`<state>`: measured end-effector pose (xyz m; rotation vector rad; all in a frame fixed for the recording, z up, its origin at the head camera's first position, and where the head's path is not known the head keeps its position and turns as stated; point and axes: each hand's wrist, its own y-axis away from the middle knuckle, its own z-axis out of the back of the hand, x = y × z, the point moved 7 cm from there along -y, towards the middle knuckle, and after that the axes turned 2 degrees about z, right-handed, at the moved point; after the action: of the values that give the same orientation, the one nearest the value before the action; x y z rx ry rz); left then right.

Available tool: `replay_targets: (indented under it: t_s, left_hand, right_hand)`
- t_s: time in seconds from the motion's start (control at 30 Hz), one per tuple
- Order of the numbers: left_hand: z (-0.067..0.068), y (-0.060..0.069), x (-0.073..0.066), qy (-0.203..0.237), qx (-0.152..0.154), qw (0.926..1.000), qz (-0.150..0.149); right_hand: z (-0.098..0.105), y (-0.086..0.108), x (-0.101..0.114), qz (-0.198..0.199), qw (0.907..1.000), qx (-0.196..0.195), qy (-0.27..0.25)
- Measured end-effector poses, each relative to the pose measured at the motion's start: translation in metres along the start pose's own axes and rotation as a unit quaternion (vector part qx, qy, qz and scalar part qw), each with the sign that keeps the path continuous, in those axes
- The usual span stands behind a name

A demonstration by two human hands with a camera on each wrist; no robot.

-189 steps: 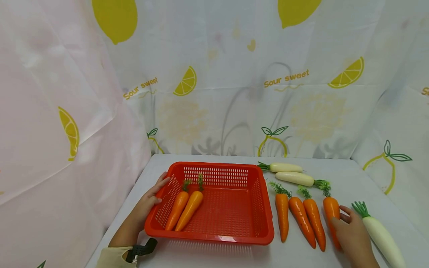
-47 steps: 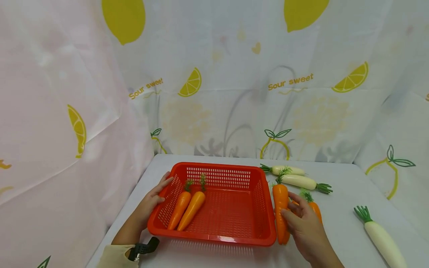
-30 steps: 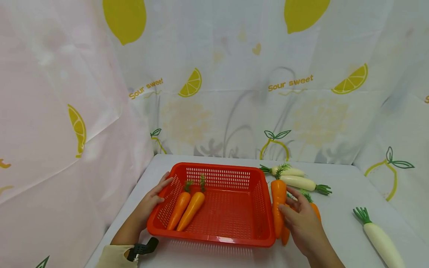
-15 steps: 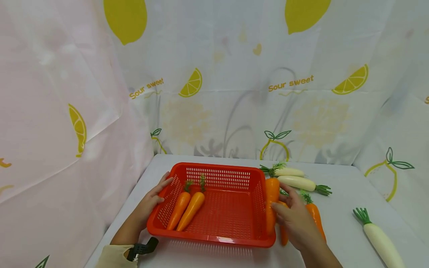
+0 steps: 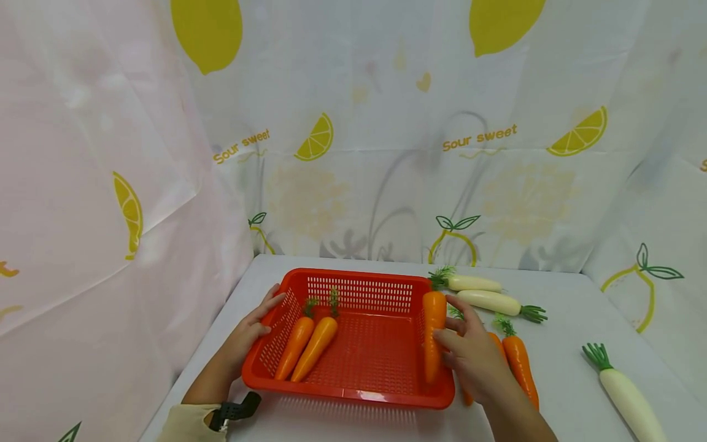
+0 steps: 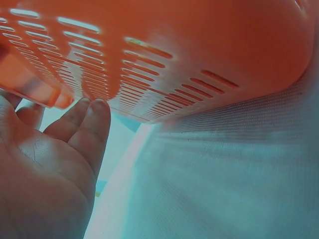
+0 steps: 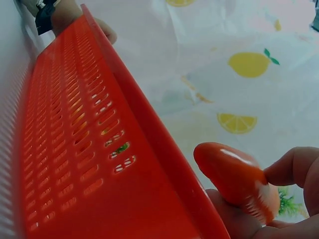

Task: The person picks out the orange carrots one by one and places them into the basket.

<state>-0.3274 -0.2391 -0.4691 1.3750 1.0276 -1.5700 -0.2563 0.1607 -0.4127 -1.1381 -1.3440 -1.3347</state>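
In the head view, my left hand [image 5: 245,334] rests against the left side of the red basket [image 5: 353,391]. The left wrist view shows its fairly straight fingers [image 6: 92,124] touching the perforated outer wall. My right hand [image 5: 475,350] pinches an orange carrot [image 5: 433,334] between thumb and fingers. That carrot is over the basket's right rim, its leafy top pointing away; the right wrist view shows the same carrot [image 7: 234,174] just above the rim. Two carrots [image 5: 295,347] lie side by side at the basket's left.
To the right of the basket lie more carrots [image 5: 521,371], partly hidden by my right hand. Two white radishes [image 5: 488,301] lie behind them, and another white radish [image 5: 632,402] is at the far right. A lemon-print curtain [image 5: 353,153] encloses the table [image 5: 569,325].
My right hand has picked up the rightmost carrot and carried it left, over the other carrots, to the basket's right rim. My left hand has stayed at the basket's left side.
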Motion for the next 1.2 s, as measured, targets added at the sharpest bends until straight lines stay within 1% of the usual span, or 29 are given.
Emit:
replay_targets:
  t_s: [0.1, 0.27, 0.43, 0.57, 0.83, 1.07, 1.2]
  left_hand:
    - [0.000, 0.000, -0.001, -0.002, -0.001, 1.0000, -0.001]
    - [-0.003, 0.001, -0.003, 0.003, 0.006, 0.9999, -0.010]
    - [-0.005, 0.002, -0.006, 0.006, 0.011, 0.9998, -0.016]
    - [-0.005, 0.002, -0.006, 0.004, 0.009, 0.9998, -0.015]
    - [-0.002, 0.001, -0.003, -0.007, 0.003, 0.9999, -0.008]
    - [0.000, 0.001, -0.001, -0.004, 0.005, 0.9999, -0.011]
    - [0.000, 0.001, -0.001, -0.005, 0.004, 0.9999, -0.008]
  right_hand:
    - [-0.003, -0.003, -0.001, -0.001, 1.0000, 0.003, 0.007]
    - [-0.010, -0.005, -0.001, 0.007, 0.9999, 0.011, -0.010]
    - [-0.016, -0.008, 0.000, 0.010, 0.9998, 0.012, -0.008]
    - [-0.020, -0.010, 0.001, 0.011, 0.9999, 0.011, 0.001]
    - [-0.031, -0.012, 0.005, 0.017, 0.9994, 0.032, -0.002]
    - [-0.040, -0.016, 0.011, 0.013, 0.9993, 0.035, 0.001]
    - [-0.045, -0.017, 0.015, 0.021, 0.9988, 0.044, 0.000]
